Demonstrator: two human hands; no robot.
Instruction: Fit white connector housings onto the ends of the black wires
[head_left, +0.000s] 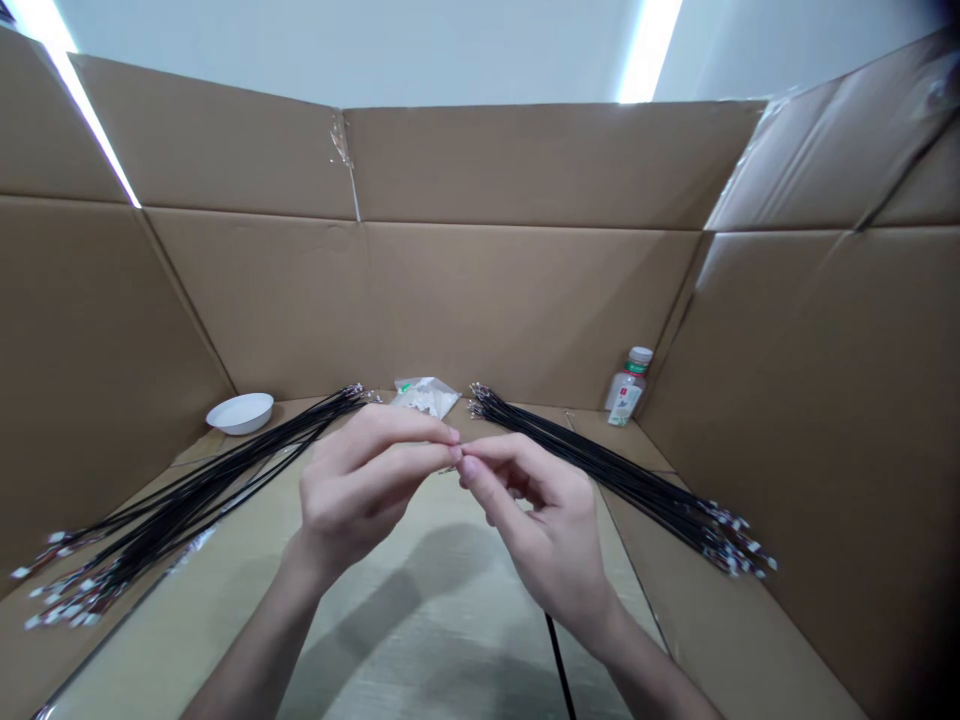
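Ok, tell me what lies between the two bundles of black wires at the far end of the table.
In the head view, a small clear plastic bag of white parts lies between the left wire bundle and the right wire bundle.

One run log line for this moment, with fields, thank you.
left hand: pinching wire end | right hand: pinching black wire | wire bundles: both sides | bowl: far left

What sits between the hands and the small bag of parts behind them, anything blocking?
Nothing visible. The left hand and right hand meet fingertip to fingertip over bare tabletop, pinching a black wire. The small bag lies just beyond them, between the left wire bundle and right wire bundle.
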